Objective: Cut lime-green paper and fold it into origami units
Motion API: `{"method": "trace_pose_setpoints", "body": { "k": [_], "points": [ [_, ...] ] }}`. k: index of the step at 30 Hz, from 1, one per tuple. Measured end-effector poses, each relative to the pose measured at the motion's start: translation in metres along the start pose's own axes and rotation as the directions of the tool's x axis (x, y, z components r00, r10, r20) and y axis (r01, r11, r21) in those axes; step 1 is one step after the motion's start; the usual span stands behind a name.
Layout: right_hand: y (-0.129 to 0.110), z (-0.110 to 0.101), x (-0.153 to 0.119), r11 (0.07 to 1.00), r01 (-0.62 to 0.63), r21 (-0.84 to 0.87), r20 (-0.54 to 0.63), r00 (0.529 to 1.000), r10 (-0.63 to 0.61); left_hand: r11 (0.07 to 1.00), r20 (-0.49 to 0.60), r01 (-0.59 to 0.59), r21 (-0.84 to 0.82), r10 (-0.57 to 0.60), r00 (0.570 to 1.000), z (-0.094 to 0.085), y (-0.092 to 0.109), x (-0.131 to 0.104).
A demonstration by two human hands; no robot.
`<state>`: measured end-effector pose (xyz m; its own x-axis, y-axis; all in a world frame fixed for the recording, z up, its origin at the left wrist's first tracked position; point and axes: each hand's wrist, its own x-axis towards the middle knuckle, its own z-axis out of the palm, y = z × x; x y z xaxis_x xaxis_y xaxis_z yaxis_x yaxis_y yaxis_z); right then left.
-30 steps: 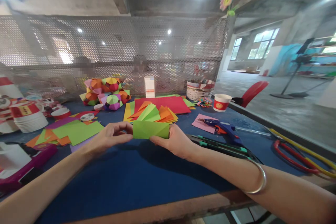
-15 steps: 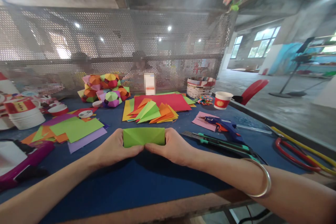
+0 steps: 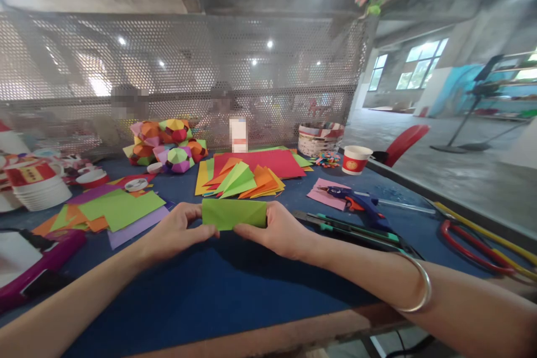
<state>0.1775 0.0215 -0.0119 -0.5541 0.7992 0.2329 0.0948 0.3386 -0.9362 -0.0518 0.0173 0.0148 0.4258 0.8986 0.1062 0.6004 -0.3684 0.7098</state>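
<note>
A folded green paper (image 3: 235, 215) is held up above the blue table, its long side running left to right. My right hand (image 3: 283, 232) grips its right end, thumb along the lower front edge and fingers behind. At the left end is my left hand (image 3: 178, 230), its thumb touching the lower corner and its fingertips partly hidden behind the paper. Beyond the hands lie folded green and orange pieces (image 3: 238, 179) on a stack of red sheets (image 3: 277, 163) and yellow ones.
Loose coloured sheets (image 3: 126, 207) and stacked paper cups (image 3: 39, 184) are on the left. Behind stand paper-ball ornaments (image 3: 178, 158) and a woven basket (image 3: 321, 140). To the right lie a glue gun (image 3: 363, 201), a cutter knife (image 3: 352, 229), red-handled scissors (image 3: 470, 251) and a paper cup (image 3: 356, 160).
The green paper has shifted slightly right and up. My left thumb has drawn back leftward from the middle of the paper, and that hand's hold looks looser. My right hand keeps its grip.
</note>
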Motion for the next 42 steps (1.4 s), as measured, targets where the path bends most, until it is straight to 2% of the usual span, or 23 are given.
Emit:
{"method": "trace_pose_setpoints", "body": {
  "k": [6,10,15,19,21,25,29,34,39,42],
  "points": [
    [0.000,-0.001,0.001,0.997,-0.039,-0.067,-0.036,0.999,0.037,1.000,0.020,-0.001,0.006,0.001,1.000,-0.005,-0.003,0.001],
    [-0.002,-0.002,0.001,0.996,-0.062,-0.057,-0.061,0.996,0.059,1.000,-0.005,0.008,-0.012,-0.008,1.000,-0.010,-0.007,0.002],
    [0.000,-0.007,0.003,0.999,-0.002,-0.055,-0.132,0.991,-0.005,0.993,-0.130,-0.013,-0.115,-0.002,0.991,-0.018,-0.013,0.007],
    [0.001,-0.006,0.002,0.996,-0.041,-0.077,-0.123,0.992,0.032,0.977,-0.237,-0.007,-0.212,-0.044,0.970,-0.014,-0.013,0.007],
    [0.001,-0.005,0.001,0.995,-0.049,-0.086,-0.101,0.994,0.041,0.960,-0.204,0.001,-0.280,-0.061,0.977,-0.010,-0.012,0.005],
    [0.002,-0.005,-0.001,0.988,-0.044,-0.147,-0.068,0.997,0.034,0.901,-0.027,0.043,-0.431,-0.061,0.998,-0.004,-0.008,0.001],
    [0.005,-0.007,-0.001,0.982,-0.047,-0.183,-0.057,0.998,0.037,0.871,-0.011,0.074,-0.486,-0.091,0.996,-0.004,-0.005,0.000],
    [0.005,-0.004,0.000,0.986,-0.056,-0.158,-0.057,0.997,0.047,0.918,0.007,0.078,-0.389,-0.082,0.997,-0.001,0.003,-0.002],
    [0.001,0.005,-0.002,0.999,-0.022,-0.038,-0.014,1.000,0.022,0.945,0.015,0.119,-0.305,-0.120,0.993,0.016,0.007,-0.003],
    [0.001,0.008,-0.003,1.000,-0.011,-0.021,-0.010,1.000,0.010,0.955,0.003,0.126,-0.267,-0.130,0.991,0.023,0.006,-0.003]
  ]
}}
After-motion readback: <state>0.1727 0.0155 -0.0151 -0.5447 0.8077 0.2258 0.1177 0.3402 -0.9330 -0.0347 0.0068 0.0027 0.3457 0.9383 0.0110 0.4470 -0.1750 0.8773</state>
